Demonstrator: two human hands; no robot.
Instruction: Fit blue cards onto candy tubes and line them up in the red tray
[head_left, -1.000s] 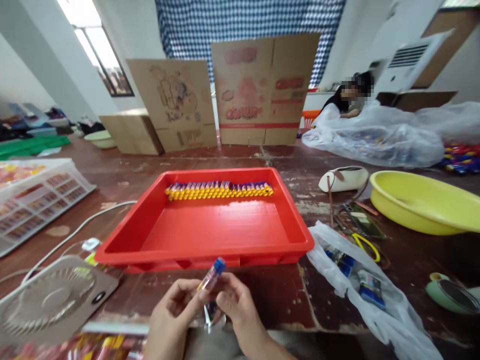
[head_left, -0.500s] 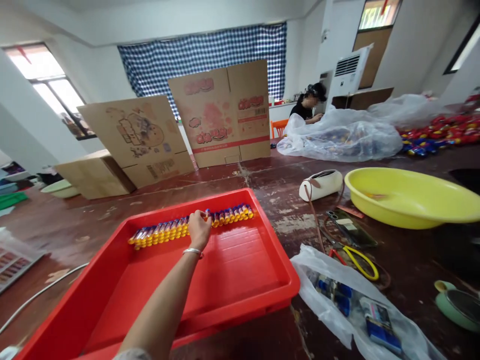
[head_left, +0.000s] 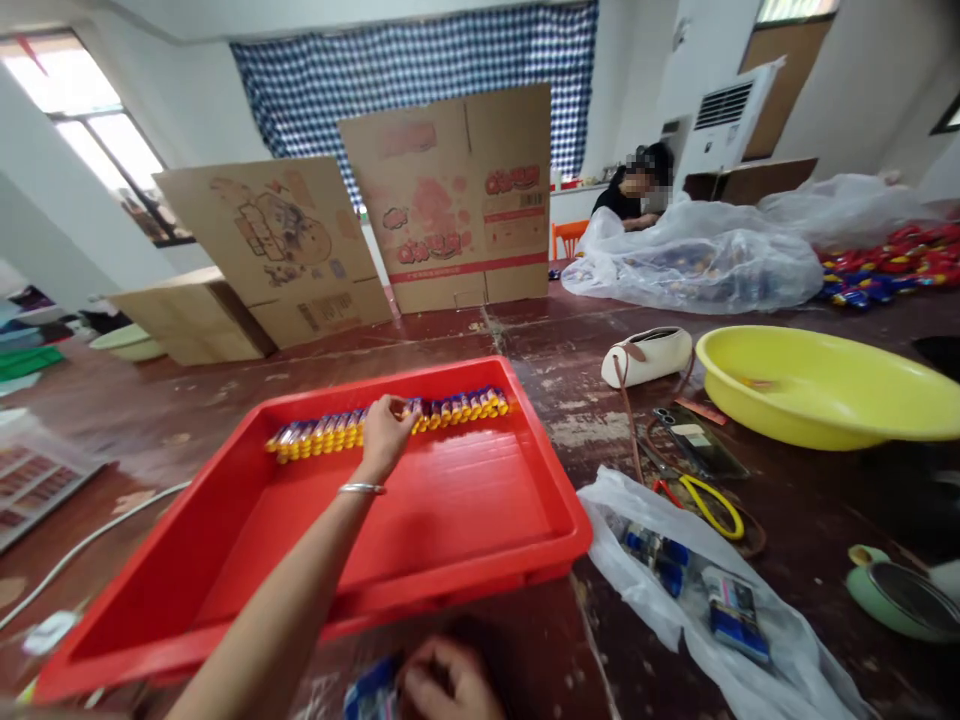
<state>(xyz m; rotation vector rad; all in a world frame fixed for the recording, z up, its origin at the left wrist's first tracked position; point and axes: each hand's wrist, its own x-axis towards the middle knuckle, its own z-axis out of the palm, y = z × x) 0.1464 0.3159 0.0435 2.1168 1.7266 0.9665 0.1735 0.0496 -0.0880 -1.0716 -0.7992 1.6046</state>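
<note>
A red plastic tray (head_left: 450,520) stands on the dark table in front of me. Along its far side runs a row of small blue-and-yellow wrapped tubes (head_left: 330,432), standing close together. My left hand (head_left: 386,435), with a silver bangle on the wrist, reaches into the tray. Its fingers are closed on a tube near the row's middle and hide part of the row. At the bottom edge my right hand (head_left: 450,682) is blurred, its fingers curled against a blue packet (head_left: 371,692) that the frame partly cuts off.
To the right lie a plastic bag (head_left: 637,610) with blue packets, yellow-handled scissors (head_left: 712,505), a phone (head_left: 701,445), a white pouch (head_left: 649,357) and a yellow basin (head_left: 817,425). Cardboard boxes (head_left: 450,205) stand behind the tray. A person (head_left: 637,190) sits at the far side.
My right hand has come into view at the bottom with the blue packet. My left hand stays at the row, slightly farther left along it. The whole view has shifted a little.
</note>
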